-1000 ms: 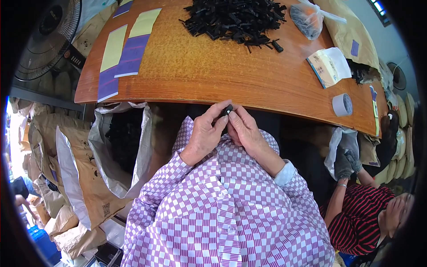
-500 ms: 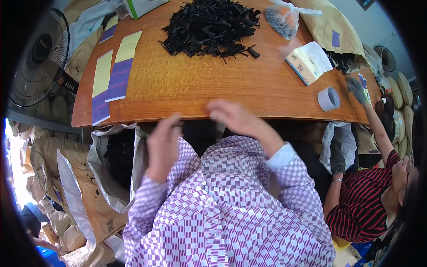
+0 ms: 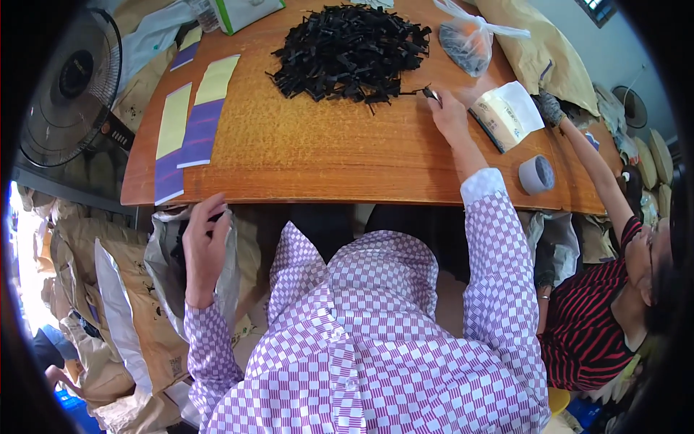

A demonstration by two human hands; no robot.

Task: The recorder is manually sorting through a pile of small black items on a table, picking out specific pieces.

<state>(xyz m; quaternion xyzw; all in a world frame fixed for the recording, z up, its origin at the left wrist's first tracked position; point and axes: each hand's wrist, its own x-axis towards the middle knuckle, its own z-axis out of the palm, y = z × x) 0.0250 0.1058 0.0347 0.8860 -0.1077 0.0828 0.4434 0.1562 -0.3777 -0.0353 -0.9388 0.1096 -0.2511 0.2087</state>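
1. Here's the right hand (image 3: 450, 114), out at the 4 o'clock edge of the heap of black pieces (image 3: 350, 54) on the worktop (image 3: 303, 159), right at one outlying black piece (image 3: 428, 92).
2. Its grip is nearly closed, thumb and forefinger drawn together at that piece; firmly pinched or merely touching, I can't tell.
3. Best, I'd say: take the thick end, not the thin tail pointing to 9 o'clock, and lift straight up so neighbours don't snag.
4. Mind the 3 o'clock side: a paper packet (image 3: 499, 121) sits near the wrist, a tape roll (image 3: 535, 176) at 4 o'clock.
5. Down at 7 o'clock from the heap, the left hand (image 3: 206, 246) overlaps the white sack (image 3: 230, 275), grip loosely parted, nothing visible in it; keeping those fingers relaxed looks wise.
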